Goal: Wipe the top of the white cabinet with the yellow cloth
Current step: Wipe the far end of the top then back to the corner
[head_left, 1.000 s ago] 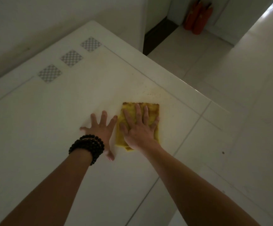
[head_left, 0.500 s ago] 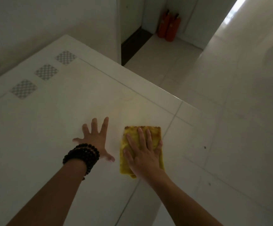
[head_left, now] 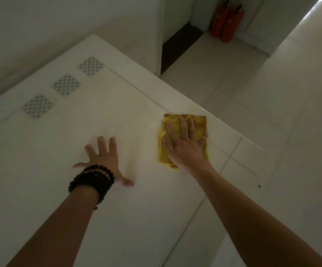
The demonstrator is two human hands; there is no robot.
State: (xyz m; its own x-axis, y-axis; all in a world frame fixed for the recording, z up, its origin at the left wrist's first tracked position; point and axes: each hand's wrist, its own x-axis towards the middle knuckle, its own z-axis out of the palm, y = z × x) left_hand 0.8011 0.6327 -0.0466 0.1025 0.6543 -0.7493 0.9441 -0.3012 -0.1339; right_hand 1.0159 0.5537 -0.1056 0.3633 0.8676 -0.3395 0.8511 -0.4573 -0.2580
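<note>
On the cabinet (head_left: 117, 218), near its right edge, the cloth (head_left: 200, 122) lies folded flat under my right hand (head_left: 185, 147). My fingers (head_left: 183, 126) are straight and spread, pressing down on the cloth without curling round it; its far edge shows beyond my fingertips and a bit of it sticks out behind my wrist. My left hand (head_left: 104, 160) rests flat on the cabinet, well to the left of the cloth, fingers splayed and thumb out, holding nothing. I wear a bead bracelet (head_left: 91, 182) on that wrist.

To wipe well here, I think the weight should sit in my palm, not only in the fingertips, so the whole fold drags evenly and does not bunch. Faint yellowish marks show on the cabinet just left of the cloth and further left; those patches likely need slow, overlapping strokes. The cloth is close to the right edge, so I would stop each stroke short of the drop, or the fold may slide off to the floor (head_left: 233, 89). My left hand serves as a brace and should stay clear of the cloth's path. Three checkered squares (head_left: 65, 87) lie far from the cloth, toward the wall; I cannot tell whether they are raised.
</note>
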